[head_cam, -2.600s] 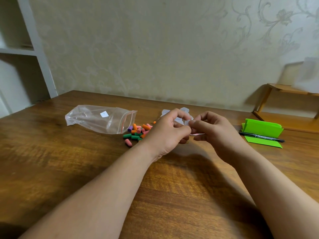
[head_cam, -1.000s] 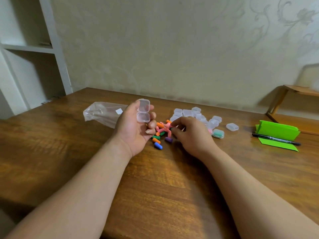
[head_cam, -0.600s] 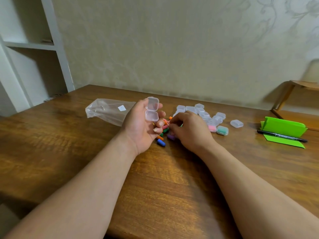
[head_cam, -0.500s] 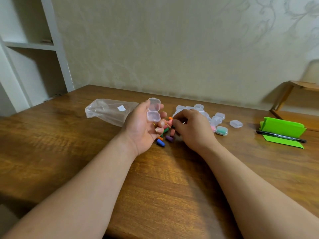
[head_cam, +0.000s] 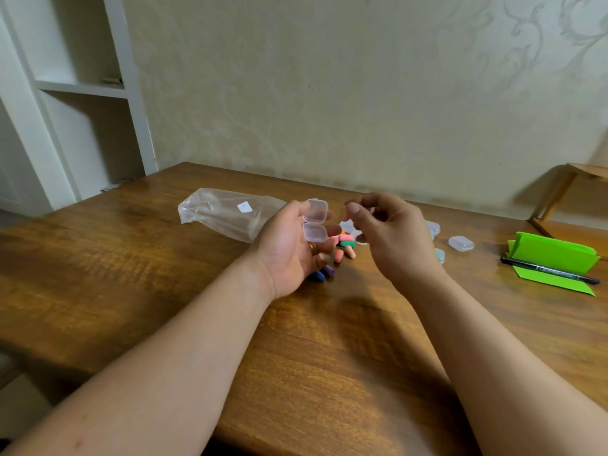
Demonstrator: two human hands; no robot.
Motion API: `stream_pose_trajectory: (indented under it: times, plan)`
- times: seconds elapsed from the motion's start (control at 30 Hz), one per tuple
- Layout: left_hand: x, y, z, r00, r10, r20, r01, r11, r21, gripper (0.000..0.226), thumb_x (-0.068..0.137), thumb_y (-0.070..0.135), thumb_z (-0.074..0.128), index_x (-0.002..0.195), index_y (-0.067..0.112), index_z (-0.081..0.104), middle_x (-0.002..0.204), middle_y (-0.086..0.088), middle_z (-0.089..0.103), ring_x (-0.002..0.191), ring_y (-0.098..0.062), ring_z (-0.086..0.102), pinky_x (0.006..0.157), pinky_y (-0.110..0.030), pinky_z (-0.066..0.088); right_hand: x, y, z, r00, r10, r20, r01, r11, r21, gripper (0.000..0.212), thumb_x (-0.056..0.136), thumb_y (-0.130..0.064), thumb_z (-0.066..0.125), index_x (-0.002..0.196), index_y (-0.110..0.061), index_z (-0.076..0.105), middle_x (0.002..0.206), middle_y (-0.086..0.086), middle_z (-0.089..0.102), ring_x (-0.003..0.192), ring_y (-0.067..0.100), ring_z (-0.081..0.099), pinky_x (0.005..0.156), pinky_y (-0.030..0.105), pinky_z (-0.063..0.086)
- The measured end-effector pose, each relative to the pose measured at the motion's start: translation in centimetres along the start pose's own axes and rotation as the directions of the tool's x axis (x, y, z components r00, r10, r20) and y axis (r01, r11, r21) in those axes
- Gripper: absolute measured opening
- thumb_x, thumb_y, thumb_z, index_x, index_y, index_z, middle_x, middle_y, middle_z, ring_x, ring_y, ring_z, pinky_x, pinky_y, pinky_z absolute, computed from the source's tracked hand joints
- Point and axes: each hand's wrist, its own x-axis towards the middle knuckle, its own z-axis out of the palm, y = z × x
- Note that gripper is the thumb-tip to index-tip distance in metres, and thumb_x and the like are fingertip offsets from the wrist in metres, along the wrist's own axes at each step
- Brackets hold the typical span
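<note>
moved: right hand point(head_cam: 391, 238) is up off the caps point(head_cam: 343, 245) since 0.5 s ago and now level with the box point(head_cam: 315, 225); left hand point(head_cam: 289, 248) unchanged.
head, left grip: curled round the open clear box, lid up, held above the table point(head_cam: 164, 274).
head, right grip: thumb and forefinger pressed together just right of the box; can't tell if anything's between them.
caps: loose pile on the table, below both hands.
rest: bag point(head_cam: 223, 212) behind left hand; spare box point(head_cam: 460, 243), marker point(head_cam: 549, 274), green paper point(head_cam: 556, 251) at right.
</note>
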Motion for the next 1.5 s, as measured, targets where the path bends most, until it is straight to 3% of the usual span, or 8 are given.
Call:
stream_pose_trajectory:
  times: [0.13, 0.43, 0.77, 0.9, 1.0, 1.1, 1.23, 1.5]
  plan:
    - [0.2, -0.3, -0.1, 0.997, 0.017, 0.080, -0.020, 0.999, 0.036, 0.046, 0.110, 0.043, 0.038, 0.128, 0.011, 0.067, 0.092, -0.012, 0.069, 0.063, -0.020, 0.060, 0.053, -0.034, 0.048, -1.1, -1.9, 0.7, 0.996, -0.064, 0.064, 0.059, 0.995, 0.078, 0.005, 0.100, -0.024, 0.073, 0.100, -0.021, 0.077, 0.083, -0.008, 0.076, 0.079, 0.007, 0.072, 0.069, 0.026, 0.059]
    - [0.5, -0.4, -0.3, 0.994, 0.042, 0.101, -0.045, 0.999, 0.025, 0.045, 0.111, 0.046, 0.036, 0.128, 0.012, 0.059, 0.089, -0.011, 0.062, 0.065, -0.021, 0.059, 0.058, -0.034, 0.048, -2.0, -1.6, 2.3, 0.986, -0.141, 0.085, 0.153, 0.976, -0.157, 0.003, 0.096, -0.029, 0.078, 0.097, -0.027, 0.077, 0.101, -0.006, 0.058, 0.084, -0.005, 0.057, 0.065, 0.006, 0.043]
    - [0.3, -0.2, -0.1, 0.993, 0.041, 0.113, -0.044, 0.999, 0.023, 0.044, 0.106, 0.045, 0.041, 0.127, 0.013, 0.063, 0.072, -0.002, 0.061, 0.072, -0.022, 0.052, 0.066, -0.039, 0.044, -1.8, -1.2, 2.3, 0.987, -0.093, 0.127, 0.120, 0.967, -0.225, 0.002, 0.096, -0.034, 0.075, 0.094, -0.034, 0.075, 0.101, -0.002, 0.056, 0.089, -0.001, 0.054, 0.071, 0.022, 0.043]
    - [0.5, -0.3, -0.2, 0.996, 0.044, 0.075, -0.045, 0.999, 0.005, 0.060, 0.108, 0.047, 0.040, 0.150, 0.006, 0.056, 0.096, -0.012, 0.070, 0.075, -0.022, 0.060, 0.061, -0.035, 0.050, -1.9, -1.5, 1.9, 0.987, -0.071, 0.143, 0.074, 0.997, -0.019, 0.006, 0.099, -0.032, 0.069, 0.099, -0.035, 0.075, 0.103, -0.002, 0.065, 0.084, 0.002, 0.064, 0.069, 0.022, 0.053]
    - [0.5, 0.0, 0.0, 0.997, 0.075, 0.005, -0.075, 0.996, -0.052, 0.049, 0.106, 0.042, 0.047, 0.134, 0.005, 0.063, 0.087, -0.011, 0.059, 0.066, -0.019, 0.053, 0.055, -0.031, 0.045, -1.2, -1.2, 1.4, 1.000, 0.003, 0.012, -0.004, 0.998, 0.060, 0.012, 0.104, -0.028, 0.064, 0.105, -0.027, 0.076, 0.094, -0.006, 0.071, 0.083, 0.006, 0.064, 0.072, 0.028, 0.051]
    - [0.7, 0.3, -0.2, 0.981, 0.129, -0.144, -0.145, 0.984, -0.107, 0.041, 0.108, 0.039, 0.047, 0.116, 0.009, 0.073, 0.086, -0.009, 0.059, 0.060, -0.015, 0.050, 0.051, -0.027, 0.041, -0.6, 0.0, 0.9, 0.996, 0.082, -0.027, -0.084, 0.994, -0.073, 0.013, 0.106, -0.025, 0.062, 0.111, -0.023, 0.073, 0.097, -0.009, 0.070, 0.089, 0.007, 0.064, 0.070, 0.024, 0.048]
    - [1.0, 0.5, -0.9, 0.946, 0.158, -0.284, -0.209, 0.965, -0.157, 0.039, 0.106, 0.039, 0.049, 0.112, 0.009, 0.074, 0.083, -0.008, 0.063, 0.057, -0.014, 0.052, 0.050, -0.026, 0.039, -0.8, 1.4, 1.2, 0.982, 0.155, 0.109, -0.097, 0.906, -0.413, 0.011, 0.103, -0.027, 0.066, 0.113, -0.029, 0.070, 0.102, -0.007, 0.068, 0.087, 0.010, 0.065, 0.067, 0.026, 0.052]
    - [0.9, 0.3, -0.9, 0.938, 0.162, -0.306, -0.211, 0.968, -0.137, 0.039, 0.105, 0.039, 0.050, 0.112, 0.010, 0.074, 0.083, -0.007, 0.064, 0.059, -0.014, 0.052, 0.051, -0.025, 0.038, -0.6, 1.4, 2.4, 0.972, 0.138, 0.192, 0.007, 0.795, -0.606, 0.012, 0.097, -0.037, 0.073, 0.109, -0.034, 0.074, 0.104, -0.007, 0.073, 0.088, 0.011, 0.066, 0.070, 0.032, 0.059]
